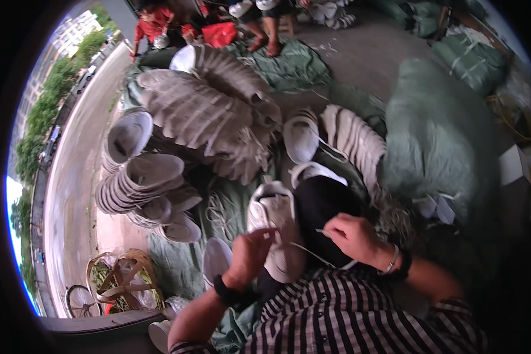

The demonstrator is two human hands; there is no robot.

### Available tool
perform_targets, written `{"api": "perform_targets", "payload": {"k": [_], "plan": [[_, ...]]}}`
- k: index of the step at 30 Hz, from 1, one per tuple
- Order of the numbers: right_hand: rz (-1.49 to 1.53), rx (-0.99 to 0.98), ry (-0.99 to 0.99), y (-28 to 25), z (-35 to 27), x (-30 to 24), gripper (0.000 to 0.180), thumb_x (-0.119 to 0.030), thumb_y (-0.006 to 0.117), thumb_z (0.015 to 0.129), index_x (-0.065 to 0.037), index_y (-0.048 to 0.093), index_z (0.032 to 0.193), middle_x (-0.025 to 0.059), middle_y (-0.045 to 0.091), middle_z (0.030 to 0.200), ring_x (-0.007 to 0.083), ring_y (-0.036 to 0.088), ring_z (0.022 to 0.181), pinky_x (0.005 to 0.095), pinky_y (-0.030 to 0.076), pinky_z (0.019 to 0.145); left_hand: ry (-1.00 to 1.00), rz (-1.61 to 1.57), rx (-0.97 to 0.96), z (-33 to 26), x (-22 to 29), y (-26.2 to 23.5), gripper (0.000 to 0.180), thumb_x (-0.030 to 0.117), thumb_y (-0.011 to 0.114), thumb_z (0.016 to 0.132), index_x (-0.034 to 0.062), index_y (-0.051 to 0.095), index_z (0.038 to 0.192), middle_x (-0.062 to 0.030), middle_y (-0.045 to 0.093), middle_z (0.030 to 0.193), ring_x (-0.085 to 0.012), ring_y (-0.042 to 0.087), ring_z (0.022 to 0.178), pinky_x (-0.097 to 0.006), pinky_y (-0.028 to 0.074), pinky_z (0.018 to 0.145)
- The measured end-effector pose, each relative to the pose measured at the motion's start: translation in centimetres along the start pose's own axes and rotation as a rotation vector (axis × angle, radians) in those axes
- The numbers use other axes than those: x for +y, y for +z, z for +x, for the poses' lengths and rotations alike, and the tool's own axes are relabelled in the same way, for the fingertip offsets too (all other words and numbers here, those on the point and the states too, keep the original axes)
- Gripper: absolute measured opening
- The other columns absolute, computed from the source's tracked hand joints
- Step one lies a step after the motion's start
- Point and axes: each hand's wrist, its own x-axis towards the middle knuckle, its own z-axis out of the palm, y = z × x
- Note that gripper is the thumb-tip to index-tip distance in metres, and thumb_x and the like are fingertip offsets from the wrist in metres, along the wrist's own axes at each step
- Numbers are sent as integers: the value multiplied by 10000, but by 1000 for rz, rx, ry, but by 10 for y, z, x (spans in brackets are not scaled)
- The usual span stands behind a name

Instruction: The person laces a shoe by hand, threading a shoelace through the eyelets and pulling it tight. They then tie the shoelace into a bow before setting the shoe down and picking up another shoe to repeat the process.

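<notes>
A pale white-beige lace-up shoe (pixel 284 253) rests on my lap, its opening away from me. My left hand (pixel 251 255) is closed at the shoe's left side, fingertips pinched over the lacing area; what they grip is too small to make out. To the right of the shoe, above my dark-clad knee (pixel 324 206), my right hand (pixel 360 237) pinches a thin pale shoelace, a short tip of it poking out from the fingers. A length of shoelace (pixel 312 253) loops from the shoe toward the space under my right hand.
Nested stacks of pale shoes (pixel 138 183) stand at left, and a long heap of shoe uppers (pixel 200 112) lies ahead. Another row (pixel 354 141) curves at right beside a big green sack (pixel 439 141). Loose laces (pixel 218 215) lie on green sheeting. A woven basket (pixel 127 280) is at lower left; people sit beyond.
</notes>
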Motion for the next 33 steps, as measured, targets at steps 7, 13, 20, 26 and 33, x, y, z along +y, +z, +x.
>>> {"api": "perform_targets", "payload": {"k": [7, 13, 20, 26, 33], "plan": [[90, -63, 77, 41, -12, -6, 49, -102, 597, 807, -56, 595, 792, 156, 618, 707, 351, 630, 692, 431, 488, 593, 22, 430, -19, 18, 44, 30, 228, 254, 568, 842, 80, 678, 939, -166, 662, 822, -346, 644, 781, -420, 511, 673], [-84, -198, 65, 45, -11, -6, 58, -114, 608, 807, -59, 591, 797, 138, 624, 710, 331, 633, 688, 415, 504, 590, 46, 595, -345, 23, 34, 17, 234, 273, 521, 835, 109, 683, 876, -157, 656, 798, -358, 642, 776, -459, 515, 688], [-174, -240, 52, 52, -3, -10, 46, -107, 591, 808, -63, 588, 796, 124, 624, 723, 316, 633, 689, 404, 509, 599, 106, 251, -337, 35, 8, 12, 130, 165, 611, 779, 47, 655, 813, -115, 613, 638, -181, 593, 540, -309, 482, 544], [-147, -247, -18, 56, -3, -9, 58, -109, 585, 815, -53, 586, 799, 101, 620, 745, 304, 630, 695, 387, 512, 598, 42, 364, -430, 34, 20, 3, 242, 289, 562, 832, 79, 681, 824, -140, 656, 739, -317, 651, 712, -397, 503, 616], [-149, -224, 3, 53, -5, -12, 46, -92, 583, 789, -47, 580, 795, 125, 626, 745, 318, 637, 716, 405, 516, 612, 31, 707, -357, 32, 24, 28, 290, 353, 571, 833, 83, 676, 836, -156, 654, 759, -304, 654, 716, -416, 508, 662]]}}
